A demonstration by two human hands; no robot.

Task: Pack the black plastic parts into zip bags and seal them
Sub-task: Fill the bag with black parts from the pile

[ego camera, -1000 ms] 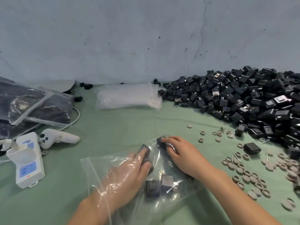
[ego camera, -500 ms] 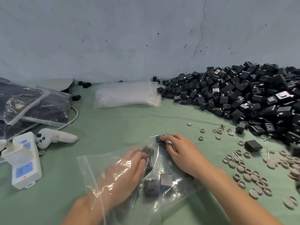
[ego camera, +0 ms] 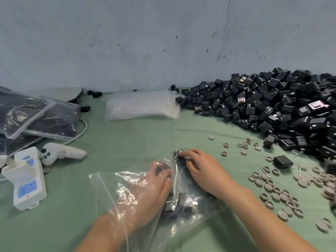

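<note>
Since before, both hands edged left. Left hand [ego camera: 152, 190], inside the zip bag [ego camera: 181, 222] on the bench, grasps black parts [ego camera: 185, 202]; right hand [ego camera: 201, 170] pinches another part at the bag's far corner.

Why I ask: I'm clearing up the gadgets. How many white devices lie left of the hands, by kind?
White handheld controller: 1
White-and-blue box device: 1
Total: 2
</note>
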